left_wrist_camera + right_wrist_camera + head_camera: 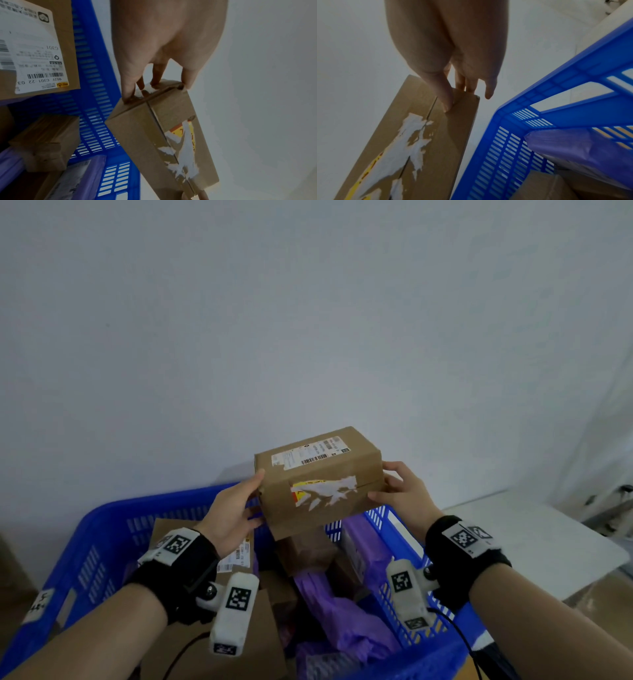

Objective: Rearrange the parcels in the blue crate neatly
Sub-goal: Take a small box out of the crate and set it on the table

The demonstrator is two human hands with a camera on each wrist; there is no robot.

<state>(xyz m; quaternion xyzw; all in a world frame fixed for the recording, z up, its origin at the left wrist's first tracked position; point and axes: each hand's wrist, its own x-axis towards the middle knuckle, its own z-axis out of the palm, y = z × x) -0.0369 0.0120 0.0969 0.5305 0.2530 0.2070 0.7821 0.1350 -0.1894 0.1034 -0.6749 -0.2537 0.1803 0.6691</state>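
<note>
A brown cardboard parcel [318, 477] was held above the far rim of the blue crate [102, 529], clear of the parcels inside. It was clamped by its two short ends: the left hand [233, 515] was curled round the left end, fingers on the end flap and thumb along the edge, and the right hand [400, 491] gripped the right end likewise. The long axis was seen to run left to right, slightly tilted, with the shipping label [308, 453] facing up and the torn sticker [323, 491] facing the person. For a clean placement, the box should be kept level and lowered flat into a free space — probably beside the flat box [34, 47] — with its sides squared to the crate walls, not dropped onto the purple bags [342, 618].
</note>
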